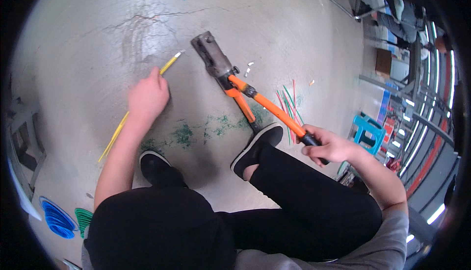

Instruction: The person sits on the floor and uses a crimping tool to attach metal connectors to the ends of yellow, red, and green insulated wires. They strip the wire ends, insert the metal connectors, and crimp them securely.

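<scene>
My left hand (148, 96) is closed round a yellow wire (116, 133), doubled or bundled below the fist. Its far end carries a small silvery-white tip (179, 53), just left of the tool's grey metal head. That tool, a hydraulic crimper (214, 59) with orange handles, slants across the floor. My right hand (326, 145) wraps the black grip of its upper handle. The lower handle (244, 108) reaches down to my black shoe (257, 147), whose toe lies over or against its end. I cannot tell whether anything sits inside the crimper's head.
Red and green wires (289, 108) and small white bits (249, 66) lie right of the tool. Blue (59, 218) and green wire coils (84, 217) are at lower left. A teal stool (369, 133), metal racks and another person (395, 25) are at right.
</scene>
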### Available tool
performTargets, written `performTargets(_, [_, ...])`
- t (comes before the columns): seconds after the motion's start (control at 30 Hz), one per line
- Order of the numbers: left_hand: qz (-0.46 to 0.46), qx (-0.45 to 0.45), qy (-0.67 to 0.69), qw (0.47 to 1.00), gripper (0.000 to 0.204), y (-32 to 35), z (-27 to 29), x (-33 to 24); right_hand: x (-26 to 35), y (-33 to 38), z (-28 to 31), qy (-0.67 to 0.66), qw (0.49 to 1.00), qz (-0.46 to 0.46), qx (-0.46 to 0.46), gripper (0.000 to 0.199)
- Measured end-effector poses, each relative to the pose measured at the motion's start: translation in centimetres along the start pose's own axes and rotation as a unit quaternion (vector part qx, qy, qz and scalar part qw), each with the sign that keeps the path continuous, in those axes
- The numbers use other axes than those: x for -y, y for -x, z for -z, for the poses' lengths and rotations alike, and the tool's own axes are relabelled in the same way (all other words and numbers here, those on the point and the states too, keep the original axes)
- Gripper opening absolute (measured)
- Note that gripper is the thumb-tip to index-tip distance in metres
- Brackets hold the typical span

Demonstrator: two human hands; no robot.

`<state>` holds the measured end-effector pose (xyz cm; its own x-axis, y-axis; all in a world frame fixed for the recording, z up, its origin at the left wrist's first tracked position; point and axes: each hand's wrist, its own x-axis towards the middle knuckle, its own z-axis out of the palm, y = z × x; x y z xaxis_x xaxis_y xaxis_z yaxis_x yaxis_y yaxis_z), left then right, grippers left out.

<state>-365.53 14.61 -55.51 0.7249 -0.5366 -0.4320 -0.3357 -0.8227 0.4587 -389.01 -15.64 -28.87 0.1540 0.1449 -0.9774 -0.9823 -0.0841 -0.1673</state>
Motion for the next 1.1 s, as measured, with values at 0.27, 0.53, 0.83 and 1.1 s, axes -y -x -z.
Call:
performTargets(0.27, [-0.028,0.029,0.068,0.997,0.02,4.2,-1.4,-0.2,1.5,-0.6,4.1,0.003,0.989,-0.065,0.134,0.034])
performTargets(0.53, [-0.042,-0.012,0.099,0.994,0.022,1.3,-2.0,-2.3,2.6,-3.9,6.1,0.125,0.959,-0.106,0.233,0.03])
performTargets(0.83, [-0.028,-0.015,0.114,0.993,0.02,1.2,-4.3,-3.3,1.1,-4.3,6.8,0.097,0.959,-0.089,0.25,0.021])
performTargets(1.1, [-0.015,-0.01,0.125,0.992,0.017,2.5,-6.3,-4.4,0.7,-4.3,6.7,0.053,0.963,-0.099,0.246,0.024])
